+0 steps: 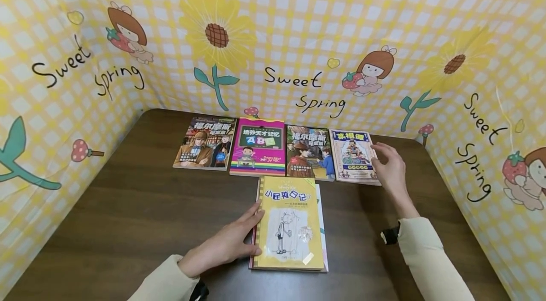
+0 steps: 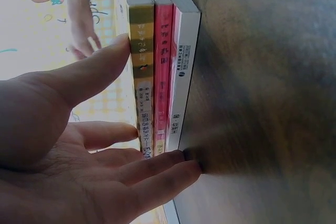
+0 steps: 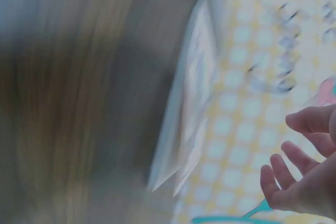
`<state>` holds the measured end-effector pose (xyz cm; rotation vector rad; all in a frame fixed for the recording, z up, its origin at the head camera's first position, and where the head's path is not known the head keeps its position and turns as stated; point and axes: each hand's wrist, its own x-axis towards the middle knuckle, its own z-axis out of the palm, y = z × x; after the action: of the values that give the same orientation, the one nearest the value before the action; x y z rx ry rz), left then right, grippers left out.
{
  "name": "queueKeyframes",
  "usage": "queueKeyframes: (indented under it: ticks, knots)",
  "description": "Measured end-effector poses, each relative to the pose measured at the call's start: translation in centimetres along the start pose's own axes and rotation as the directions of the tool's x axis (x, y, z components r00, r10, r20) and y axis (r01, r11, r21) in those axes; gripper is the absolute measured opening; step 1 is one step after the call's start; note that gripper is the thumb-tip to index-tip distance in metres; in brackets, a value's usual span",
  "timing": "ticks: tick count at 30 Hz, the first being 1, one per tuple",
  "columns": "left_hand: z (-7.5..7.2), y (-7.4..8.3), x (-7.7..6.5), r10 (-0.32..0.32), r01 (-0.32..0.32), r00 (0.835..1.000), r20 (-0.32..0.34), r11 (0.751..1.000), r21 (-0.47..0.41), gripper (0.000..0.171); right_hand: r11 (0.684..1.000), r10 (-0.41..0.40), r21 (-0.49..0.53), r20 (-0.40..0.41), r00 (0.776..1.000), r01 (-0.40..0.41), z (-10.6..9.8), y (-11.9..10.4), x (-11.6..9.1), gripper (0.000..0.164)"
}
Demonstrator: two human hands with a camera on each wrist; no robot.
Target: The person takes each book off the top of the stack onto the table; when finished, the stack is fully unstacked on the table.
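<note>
A stack of books stands front centre in the head view, topped by a yellow comic-style book (image 1: 294, 225). In the left wrist view, its spines run from the yellow book through a pink book (image 2: 164, 51) to a white book (image 2: 185, 66) at the bottom. My left hand (image 1: 228, 244) touches the stack's left side, thumb and extended fingers against the spines. Near the right edge of a white-and-purple book (image 1: 355, 156) is my right hand (image 1: 390, 168), fingers loosely bent and holding nothing. The right wrist view shows that hand (image 3: 310, 171) apart from a blurred book (image 3: 197, 77).
Left of the white-and-purple book, the back row continues with a detective book (image 1: 309, 154), a pink ABC book (image 1: 257, 168) and another detective book (image 1: 204, 144). They lie flat on the dark wooden table (image 1: 128, 220). Yellow checked cloth (image 1: 273, 45) rises behind and along both sides.
</note>
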<state>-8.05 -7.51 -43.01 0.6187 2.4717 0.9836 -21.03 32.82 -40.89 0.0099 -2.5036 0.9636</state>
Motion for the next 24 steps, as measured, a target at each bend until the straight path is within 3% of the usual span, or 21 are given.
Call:
queueKeyframes:
  ticks: [5, 9, 12, 16, 19, 21, 24]
  knots:
    - [-0.1, 0.0, 0.0, -0.002, 0.002, 1.000, -0.003, 1.000, -0.005, 0.079, 0.987, -0.025, 0.158, 0.011, 1.000, 0.023, 0.1, -3.8, -3.2, 0.036]
    - [-0.1, -0.1, 0.1, -0.006, 0.006, 1.000, 0.001, 1.000, 0.004, 0.079, 0.971, -0.009, 0.237, 0.129, 0.992, -0.022, 0.5, -6.2, -6.5, 0.037]
    - [-0.1, -0.1, 0.2, 0.000, 0.000, 1.000, 0.006, 1.000, 0.015, 0.079, 0.968, 0.018, 0.237, 0.267, 0.964, -0.084, 1.1, -7.4, -9.1, 0.040]
    - [0.0, -0.1, 0.2, 0.009, -0.009, 1.000, 0.007, 1.000, 0.007, 0.079, 0.965, 0.053, 0.208, 0.442, 0.896, -0.160, 2.3, -8.5, -11.9, 0.047]
    - [-0.1, -0.1, 0.2, 0.007, -0.007, 1.000, 0.003, 1.000, 0.008, 0.079, 0.968, 0.071, 0.171, 0.515, 0.854, -0.183, 3.4, -9.3, -13.4, 0.053]
    - [-0.1, -0.1, 0.1, 0.004, -0.004, 1.000, 0.002, 1.000, 0.015, 0.079, 0.974, 0.074, 0.145, 0.533, 0.843, -0.177, 4.0, -9.6, -14.1, 0.057]
    - [-0.2, -0.1, 0.0, 0.005, -0.005, 1.000, 0.003, 1.000, 0.027, 0.079, 0.980, 0.082, 0.111, 0.530, 0.844, -0.164, 4.7, -9.9, -14.8, 0.061]
